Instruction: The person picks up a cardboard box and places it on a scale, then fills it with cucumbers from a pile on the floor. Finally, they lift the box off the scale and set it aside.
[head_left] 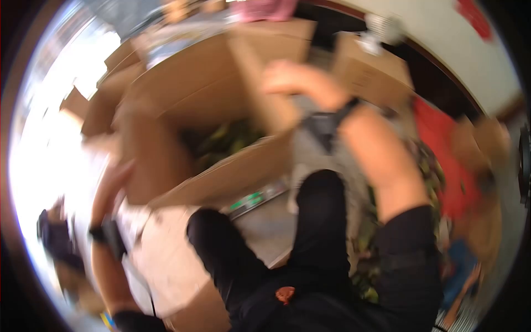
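A large open cardboard box [193,105] stands before my knees, its flaps raised. Dark green and yellowish leafy matter [227,138] lies in its bottom. My right hand [290,80] is at the upper right flap, its fingers curled in at the cardboard. Beside the left wall of the box, my left hand [117,176] is smeared by motion, its fingertips overlapping the cardboard. Each wrist wears a dark strap with a device on it.
A closed carton [373,69] with a white object [381,30] on top stands at the upper right. Leafy heaps [365,282] and red cloth [448,160] lie to my right. Below the box is a strip with green markings [251,200]. More cartons [108,91] stand left.
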A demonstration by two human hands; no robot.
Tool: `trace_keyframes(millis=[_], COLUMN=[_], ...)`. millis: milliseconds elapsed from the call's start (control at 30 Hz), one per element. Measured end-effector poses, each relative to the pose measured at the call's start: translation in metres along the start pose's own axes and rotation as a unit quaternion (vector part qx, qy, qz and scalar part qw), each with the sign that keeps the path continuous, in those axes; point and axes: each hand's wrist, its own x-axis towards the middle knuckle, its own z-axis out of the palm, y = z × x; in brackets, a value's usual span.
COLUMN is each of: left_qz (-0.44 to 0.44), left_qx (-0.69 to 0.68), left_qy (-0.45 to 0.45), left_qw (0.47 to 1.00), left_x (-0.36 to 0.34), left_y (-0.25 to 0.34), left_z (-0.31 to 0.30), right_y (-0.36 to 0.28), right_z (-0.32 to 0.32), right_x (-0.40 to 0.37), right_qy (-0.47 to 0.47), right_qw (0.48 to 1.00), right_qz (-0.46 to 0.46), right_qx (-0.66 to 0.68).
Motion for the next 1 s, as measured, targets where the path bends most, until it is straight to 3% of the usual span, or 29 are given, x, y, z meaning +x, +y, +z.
trace_keyframes(millis=[33, 67, 100, 133, 167, 200, 267, 300, 333, 367, 433, 467, 500, 567, 600, 633, 700, 767, 833, 933, 1000], left_qz=[-0.011, -0.017, 0.015, 0.002, 0.005, 0.001, 0.039, 0.048, 0.034, 0.021, 0.01, -0.005, -0.013, -0.028, -0.037, -0.047, -0.07, -0.102, -0.133, -0.173, -0.19], left_qx=[0.007, 0.01, -0.052, -0.044, -0.056, -0.032, -0.046, -0.046, -0.081, -0.119, -0.131, -0.139, -0.141, -0.137, -0.134, -0.13, -0.11, -0.089, -0.059, 0.009, 0.13], left_qy=[0.004, 0.036, 0.029, 0.054, -0.012, 0.009, 0.042, 0.038, 0.054, 0.072, 0.129, 0.185, 0.211, 0.241, 0.257, 0.27, 0.295, 0.317, 0.325, 0.3, 0.24], left_qw=[1.0, 0.999, 0.998, 0.998, 0.998, 0.999, 0.997, 0.997, 0.995, 0.99, 0.983, 0.973, 0.967, 0.96, 0.956, 0.953, 0.947, 0.939, 0.934, 0.938, 0.943], left_x=[0.007, -0.006, 0.0, 0.011, 0.007, 0.004, 0.005, 0.004, 0.0, -0.008, -0.033, -0.051, -0.07, -0.111, -0.131, -0.151, -0.192, -0.235, -0.277, -0.331, -0.372], left_y=[-0.02, 0.003, -0.018, -0.032, -0.018, -0.017, -0.04, -0.053, -0.076, -0.085, -0.106, -0.11, -0.117, -0.135, -0.143, -0.152, -0.167, -0.185, -0.206, -0.244, -0.277], left_z=[-0.013, 0.003, -0.003, -0.012, -0.013, -0.014, -0.031, -0.046, -0.062, -0.071, -0.09, -0.101, -0.112, -0.133, -0.143, -0.151, -0.167, -0.182, -0.195, -0.211, -0.221], right_y=[-0.014, -0.084, -0.073, -0.074, -0.094, -0.085, -0.078, -0.099, -0.113, -0.12, -0.116, -0.111, -0.11, -0.124, -0.137, -0.162, -0.194, -0.223, -0.264, -0.321, -0.353], right_z=[0.0, -0.045, -0.04, -0.041, -0.059, -0.051, -0.043, -0.055, -0.055, -0.048, -0.026, -0.017, -0.004, 0.014, 0.025, 0.027, 0.052, 0.088, 0.108, 0.15, 0.184], right_x=[0.02, 0.054, 0.079, 0.101, 0.112, 0.117, 0.158, 0.173, 0.198, 0.21, 0.247, 0.268, 0.287, 0.318, 0.326, 0.328, 0.341, 0.348, 0.351, 0.351, 0.353], right_qy=[0.038, 0.059, -0.226, -0.275, -0.213, -0.214, -0.222, -0.127, -0.14, -0.085, -0.218, -0.298, -0.297, -0.397, -0.293, -0.191, -0.111, -0.037, -0.064, -0.029, -0.051], right_qw=[0.996, 0.985, 0.909, 0.885, 0.881, 0.913, 0.877, 0.86, 0.8, 0.824, 0.848, 0.831, 0.84, 0.842, 0.841, 0.859, 0.828, 0.834, 0.824, 0.806, 0.799], right_qz=[0.018, 0.121, 0.13, 0.308, 0.407, 0.295, 0.413, 0.494, 0.583, 0.56, 0.483, 0.469, 0.453, 0.366, 0.448, 0.458, 0.508, 0.487, 0.476, 0.464, 0.446], right_qx=[-0.075, -0.109, -0.326, -0.213, -0.115, -0.186, -0.104, -0.021, 0.033, 0.034, 0.005, 0.029, 0.034, 0.006, 0.078, 0.122, 0.211, 0.258, 0.301, 0.368, 0.4])
